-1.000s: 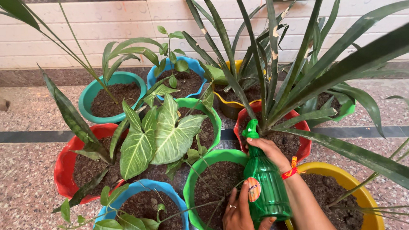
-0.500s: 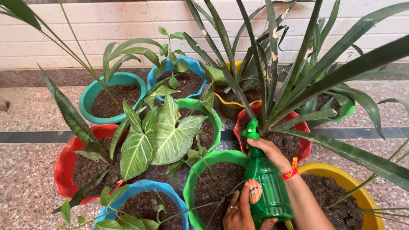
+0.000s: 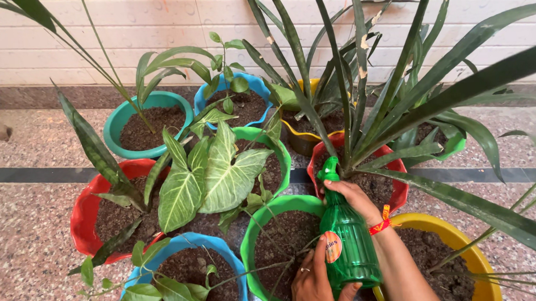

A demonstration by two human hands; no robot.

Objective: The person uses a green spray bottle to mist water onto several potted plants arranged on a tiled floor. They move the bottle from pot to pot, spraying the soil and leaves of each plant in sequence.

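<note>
Green spray bottle [image 3: 348, 241], right hand [image 3: 351, 196] fingers gripping its neck, left hand [image 3: 314, 282] fingers cupping its base

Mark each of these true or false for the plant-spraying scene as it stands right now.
1. The right hand grips the neck of the green spray bottle. True.
2. The left hand hangs free, touching nothing. False: it supports the bottle's base.
3. The bottle's nozzle is beside the red pot of long dark leaves. True.
4. The pot nearest the right forearm is blue. False: it is the yellow pot.
5. The broad pale-veined leaves grow from a yellow pot. False: a green pot.
</note>
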